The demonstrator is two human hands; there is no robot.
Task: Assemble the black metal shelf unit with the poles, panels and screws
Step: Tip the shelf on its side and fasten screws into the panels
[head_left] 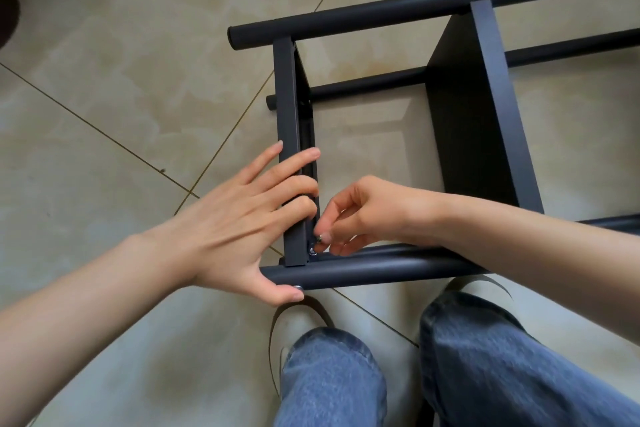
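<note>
Open bay between 2 upright panels (292, 149) (485, 107), fenced by near pole (381, 269) and far pole (346, 19).

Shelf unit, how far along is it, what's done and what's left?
Done: two panels, the end panel and the second panel, sit between the far pole and near pole. In hand: the right hand pinches a screw at the end panel's near corner while the left hand steadies it. Left: tightening it; further joints are out of view.
</note>
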